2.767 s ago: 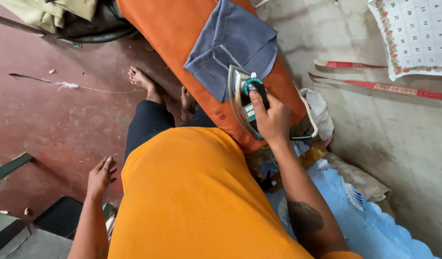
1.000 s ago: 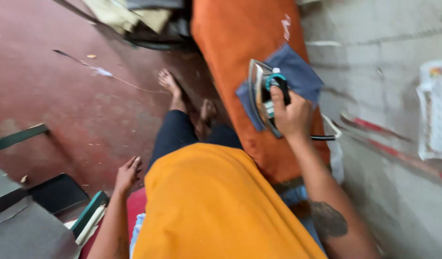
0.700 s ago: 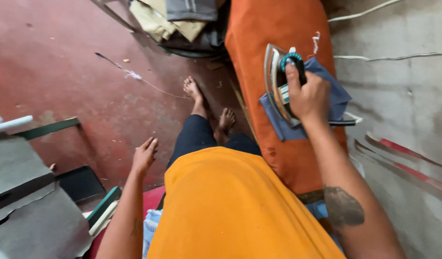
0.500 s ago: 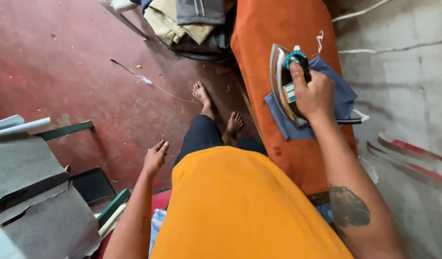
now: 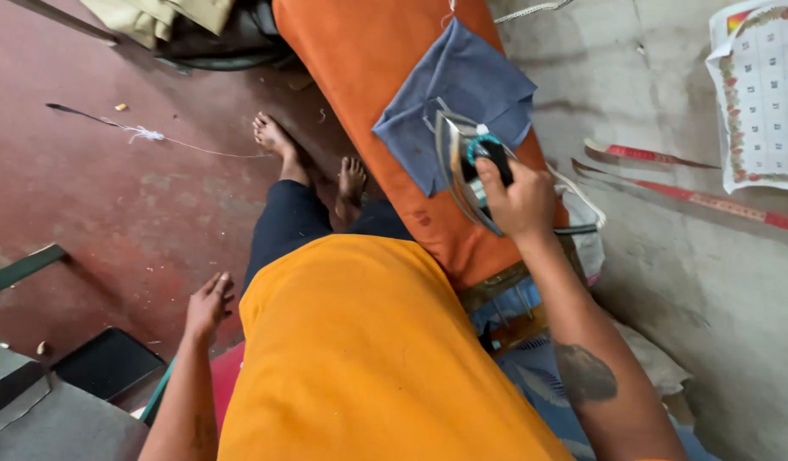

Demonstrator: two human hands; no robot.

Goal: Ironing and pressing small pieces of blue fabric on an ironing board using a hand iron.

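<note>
My right hand grips the black handle of an electric iron. The iron's metal sole rests on a folded blue-grey cloth, which lies on an ironing board with an orange cover. My left hand hangs at my side with its fingers apart and nothing in it, above the red floor. My orange shirt fills the bottom middle of the view and hides what is under it.
My bare feet stand on the red floor next to the board. A pile of clothes lies at the top left. A grey wall with a calendar is to the right. Dark flat objects sit at the lower left.
The view has swung, so the board and iron now sit more to the middle. My right hand has kept its grip on the iron, over the blue-grey cloth. My left hand still hangs free.
</note>
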